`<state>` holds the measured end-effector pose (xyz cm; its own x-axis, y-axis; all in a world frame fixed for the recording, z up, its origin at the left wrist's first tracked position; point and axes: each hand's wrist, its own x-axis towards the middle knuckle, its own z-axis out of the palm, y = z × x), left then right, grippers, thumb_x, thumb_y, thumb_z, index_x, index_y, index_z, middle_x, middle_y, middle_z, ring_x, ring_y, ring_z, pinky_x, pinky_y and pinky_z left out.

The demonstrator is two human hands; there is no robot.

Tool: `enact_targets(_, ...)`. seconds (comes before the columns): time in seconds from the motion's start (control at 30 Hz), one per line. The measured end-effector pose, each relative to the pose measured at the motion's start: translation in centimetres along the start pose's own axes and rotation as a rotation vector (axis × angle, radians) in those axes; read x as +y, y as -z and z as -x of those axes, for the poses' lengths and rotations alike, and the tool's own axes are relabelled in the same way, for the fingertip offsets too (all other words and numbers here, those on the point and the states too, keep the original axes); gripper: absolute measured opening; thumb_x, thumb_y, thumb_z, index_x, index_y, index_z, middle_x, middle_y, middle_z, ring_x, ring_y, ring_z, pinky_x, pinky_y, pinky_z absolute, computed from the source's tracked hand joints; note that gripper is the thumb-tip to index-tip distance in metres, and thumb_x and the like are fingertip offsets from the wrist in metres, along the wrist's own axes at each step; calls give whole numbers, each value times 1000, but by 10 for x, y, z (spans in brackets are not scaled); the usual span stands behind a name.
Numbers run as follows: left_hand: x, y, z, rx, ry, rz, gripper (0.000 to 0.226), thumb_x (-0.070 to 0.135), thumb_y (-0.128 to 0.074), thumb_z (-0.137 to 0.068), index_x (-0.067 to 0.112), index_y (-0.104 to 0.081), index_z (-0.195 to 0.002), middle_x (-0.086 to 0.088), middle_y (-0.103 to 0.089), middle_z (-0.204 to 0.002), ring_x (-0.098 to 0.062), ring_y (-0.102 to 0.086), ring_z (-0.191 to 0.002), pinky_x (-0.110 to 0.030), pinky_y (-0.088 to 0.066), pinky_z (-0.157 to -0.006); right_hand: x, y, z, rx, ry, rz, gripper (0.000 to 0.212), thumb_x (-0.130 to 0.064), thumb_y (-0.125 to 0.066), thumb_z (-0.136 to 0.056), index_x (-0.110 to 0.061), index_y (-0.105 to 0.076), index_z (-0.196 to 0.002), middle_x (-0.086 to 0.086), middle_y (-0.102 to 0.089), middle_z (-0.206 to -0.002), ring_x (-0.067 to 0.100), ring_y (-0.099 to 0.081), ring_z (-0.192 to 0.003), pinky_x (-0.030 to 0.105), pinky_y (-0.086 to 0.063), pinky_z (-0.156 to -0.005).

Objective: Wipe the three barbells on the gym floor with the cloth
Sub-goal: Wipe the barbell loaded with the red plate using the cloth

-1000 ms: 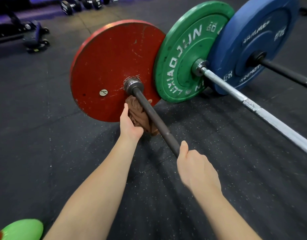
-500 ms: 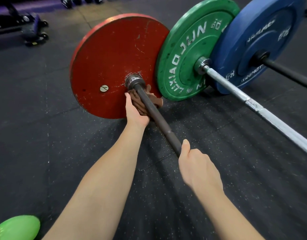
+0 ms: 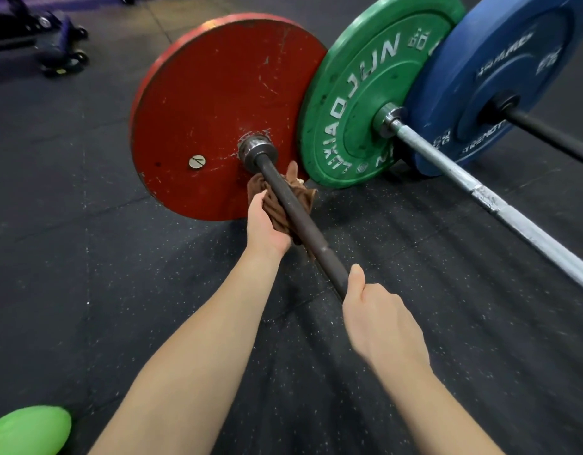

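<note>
Three barbells lie side by side on the dark rubber floor. The nearest has a dark bar and a scuffed red plate. My left hand grips a brown cloth wrapped under and around that bar, just below the steel collar. My right hand grips the same bar lower down, thumb along it. The middle barbell has a silver bar and a green plate. The far one has a black bar and a blue plate.
A wheeled bench base stands at the top left. A bright green rounded object sits at the bottom left corner. Speckled black rubber flooring spreads all around the barbells.
My left hand slid the cloth up the dark bar toward the collar, then back down a little. My right hand stays gripping the bar at the same spot.
</note>
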<state>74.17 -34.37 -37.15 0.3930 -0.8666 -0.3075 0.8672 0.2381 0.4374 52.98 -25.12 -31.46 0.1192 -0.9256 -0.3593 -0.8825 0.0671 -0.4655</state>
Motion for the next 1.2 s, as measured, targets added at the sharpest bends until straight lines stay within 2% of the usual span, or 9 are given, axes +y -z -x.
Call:
enact_targets(0.1, 13, -3, -17, -2, -15, 85, 48, 30, -35, -107, 12, -49, -150, -18, -60, -143, -36, -54, -135, -51, -36, -119, -1, 0, 0, 11, 31, 20, 59, -34, -5, -106, -24, -53, -138, -7, -43, -80, 17, -44, -69, 37, -36, -72)
enact_targets(0.27, 13, -1, -23, 104, -8, 15, 49, 34, -38, -106, 9, -57, -143, -18, -66, -135, -36, -61, -128, -47, -40, -116, -2, 1, 1, -12, 30, 60, 61, -41, -5, -106, -21, -58, -131, -3, -51, -89, 25, -51, -81, 38, -39, -75)
enact_targets(0.4, 9, 4, -12, 46, -24, 82, 47, 25, -37, -104, 9, -57, -144, -17, -61, -141, -37, -55, -135, -50, -43, -114, -5, 5, 3, -29, 4, 39, 69, -49, -5, -106, -15, -64, -117, 1, -55, -87, 29, -55, -85, 39, -43, -79)
enact_targets(0.53, -1, 11, 7, -28, -31, 85, 47, 21, -31, -105, 12, -53, -147, -13, -62, -142, -33, -52, -138, -52, -41, -116, -2, 2, 1, -7, 50, 45, 60, -38, -6, -106, -18, -55, -134, -3, -47, -82, 23, -47, -75, 39, -38, -72)
enact_targets(0.67, -4, 11, 13, -83, -8, 82, 47, 23, -31, -106, 16, -52, -147, -10, -59, -146, -31, -47, -142, -52, -35, -120, -2, 3, 2, 2, 80, 26, 62, -45, -8, -106, -2, -53, -103, 2, -50, -81, 27, -50, -77, 41, -47, -72)
enact_targets(0.77, 9, 2, 2, -18, -33, 65, 45, 27, -34, -107, 16, -57, -144, -10, -61, -143, -30, -51, -139, -50, -39, -117, -2, 2, 1, 6, 60, 38, 59, -39, -6, -107, -19, -56, -132, 0, -57, -92, 26, -50, -80, 39, -40, -73)
enact_targets(0.9, 20, -5, -12, 115, -32, 11, 43, 29, -39, -107, 8, -62, -138, -18, -67, -133, -34, -64, -123, -46, -50, -105, -3, 2, 1, -21, 51, 58, 61, -40, -4, -106, -21, -57, -132, -1, -59, -94, 25, -48, -79, 38, -39, -74)
enact_targets(1.03, 6, 1, 6, 23, 5, 5, 45, 26, -34, -108, 10, -59, -142, -14, -65, -137, -32, -63, -127, -46, -44, -114, -1, 0, 1, 4, 29, 17, 60, -34, -4, -106, -24, -52, -140, -5, -46, -80, 18, -43, -67, 38, -35, -71)
enact_targets(1.2, -12, 11, 23, -111, 61, 52, 49, 27, -29, -107, 12, -49, -150, -11, -58, -147, -31, -43, -145, -50, -35, -120, -4, 3, 1, -17, 12, -13, 59, -40, -6, -107, -24, -51, -142, 1, -60, -99, 26, -52, -83, 38, -39, -76)
